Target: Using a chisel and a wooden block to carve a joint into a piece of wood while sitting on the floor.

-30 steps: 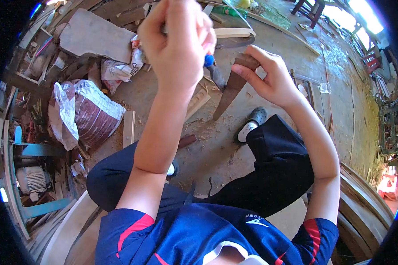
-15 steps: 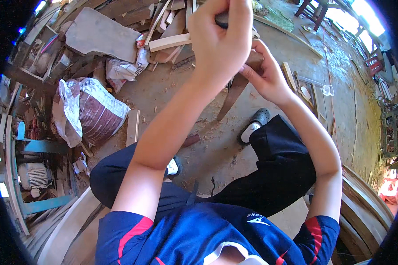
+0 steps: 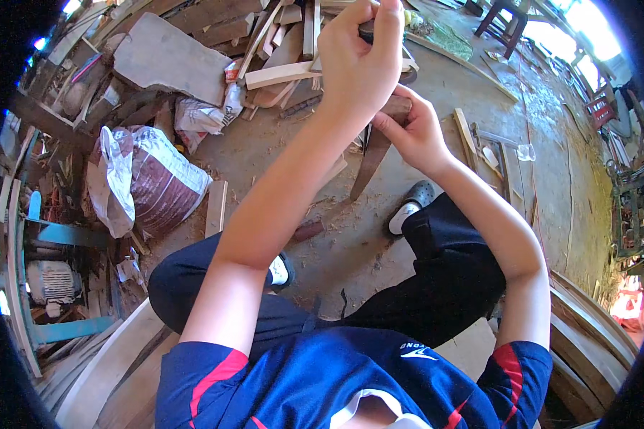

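My left hand (image 3: 361,61) is raised at the top middle, its fingers curled around a dark, rounded thing (image 3: 367,32), mostly hidden in the fist. Just below and to its right, my right hand (image 3: 416,132) grips a brown wooden piece (image 3: 397,109) between thumb and fingers. From near that grip a brown, tapering length of wood (image 3: 369,168) points down toward the floor. Thin dark edges show beside it, but I cannot tell what they belong to. A pale strip of wood (image 3: 334,170) shows beside my left forearm, partly covered by it.
Stacked boards (image 3: 286,75) and a large slab (image 3: 168,61) lie at the far left, near a filled sack (image 3: 154,179). A motor (image 3: 53,282) stands at left. A dark stool (image 3: 503,27) is far right. Wood shavings and offcuts (image 3: 309,230) litter the floor around my feet.
My right hand has moved a little left, closer under the left hand. The pale strip beside my left forearm has come into sight. Both hands keep their grips.
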Tool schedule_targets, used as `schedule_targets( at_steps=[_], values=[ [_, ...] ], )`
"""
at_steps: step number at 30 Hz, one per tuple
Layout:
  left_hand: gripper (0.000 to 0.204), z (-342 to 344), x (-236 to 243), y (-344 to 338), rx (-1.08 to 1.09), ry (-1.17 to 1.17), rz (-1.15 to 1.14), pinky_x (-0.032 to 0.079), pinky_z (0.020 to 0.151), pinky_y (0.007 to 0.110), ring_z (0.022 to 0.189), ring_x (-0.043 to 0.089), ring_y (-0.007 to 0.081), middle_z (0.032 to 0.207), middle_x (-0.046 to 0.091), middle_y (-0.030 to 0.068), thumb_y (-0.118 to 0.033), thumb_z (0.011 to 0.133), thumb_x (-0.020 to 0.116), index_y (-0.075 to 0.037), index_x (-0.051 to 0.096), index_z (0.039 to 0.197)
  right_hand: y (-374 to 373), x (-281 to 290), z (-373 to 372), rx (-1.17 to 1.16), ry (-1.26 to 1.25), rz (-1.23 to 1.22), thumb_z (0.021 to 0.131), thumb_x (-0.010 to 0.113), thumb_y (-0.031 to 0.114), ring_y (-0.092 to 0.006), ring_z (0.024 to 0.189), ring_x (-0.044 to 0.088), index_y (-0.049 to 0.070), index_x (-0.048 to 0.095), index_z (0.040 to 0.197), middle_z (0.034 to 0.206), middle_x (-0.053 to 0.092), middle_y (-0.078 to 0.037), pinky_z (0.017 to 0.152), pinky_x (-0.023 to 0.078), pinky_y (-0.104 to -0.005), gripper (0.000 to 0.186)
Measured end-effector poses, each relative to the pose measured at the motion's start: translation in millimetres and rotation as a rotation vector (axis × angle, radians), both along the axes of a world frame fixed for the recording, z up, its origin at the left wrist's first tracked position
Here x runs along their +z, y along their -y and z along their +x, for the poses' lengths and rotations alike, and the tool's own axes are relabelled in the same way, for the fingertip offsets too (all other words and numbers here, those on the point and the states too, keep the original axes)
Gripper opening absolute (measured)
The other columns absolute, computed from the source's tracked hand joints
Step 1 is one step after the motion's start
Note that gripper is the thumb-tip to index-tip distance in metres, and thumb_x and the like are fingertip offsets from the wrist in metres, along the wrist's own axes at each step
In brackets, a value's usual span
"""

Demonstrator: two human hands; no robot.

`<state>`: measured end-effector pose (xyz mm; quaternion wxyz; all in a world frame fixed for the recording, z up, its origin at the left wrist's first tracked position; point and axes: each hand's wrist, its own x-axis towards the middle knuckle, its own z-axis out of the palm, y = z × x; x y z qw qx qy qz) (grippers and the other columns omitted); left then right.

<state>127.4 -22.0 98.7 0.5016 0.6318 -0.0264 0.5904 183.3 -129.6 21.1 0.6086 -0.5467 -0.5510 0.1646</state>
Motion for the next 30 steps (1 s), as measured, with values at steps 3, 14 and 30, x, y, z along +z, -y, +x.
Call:
schedule_targets(
  at_steps=[3, 14, 30],
  values=[
    [0.025, 12.3, 20.2, -34.0, 0.6, 0.865, 0.823, 0.03, 0.043, 0.025, 0.044, 0.037, 0.0091, 0.062, 0.047, -0.0015, -0.018, 0.095, 0.049, -0.008, 0.048, 0.072, -1.4, 3.1, -2.4, 0.052, -0.069, -0.018, 0.086, 0.065, 0.011, -0.0056, 0.089, 0.06, -0.002, 0.055, 0.113, 0.097, 0.067, -0.005, 0.08, 0.048, -0.0225, 0.032],
    [0.058, -162.5, -414.8, -200.9, 0.512, -1.46, -0.429, 0.043, 0.091, 0.041, 0.105, 0.054, 0.0307, 0.112, 0.056, 0.0162, -0.051, 0.069, 0.07, -0.004, 0.057, 0.102, -16.1, 17.0, 2.1, 0.087, -0.101, 0.064, 0.087, 0.061, 0.007, -0.0085, 0.089, 0.062, -0.003, 0.055, 0.109, 0.095, 0.068, -0.007, 0.083, 0.047, -0.0232, 0.025],
    [0.103, -148.2, -342.5, -145.2, 0.055, -2.024, 0.291, 0.049, 0.084, 0.042, 0.099, 0.06, 0.0361, 0.11, 0.058, 0.0257, -0.065, 0.055, 0.072, 0.008, 0.042, 0.121, -6.8, -2.5, 17.3, -0.056, -0.101, -0.02, 0.087, 0.062, 0.007, -0.0059, 0.083, 0.059, -0.001, 0.055, 0.105, 0.088, 0.066, -0.004, 0.076, 0.046, -0.021, 0.021]
  ],
)
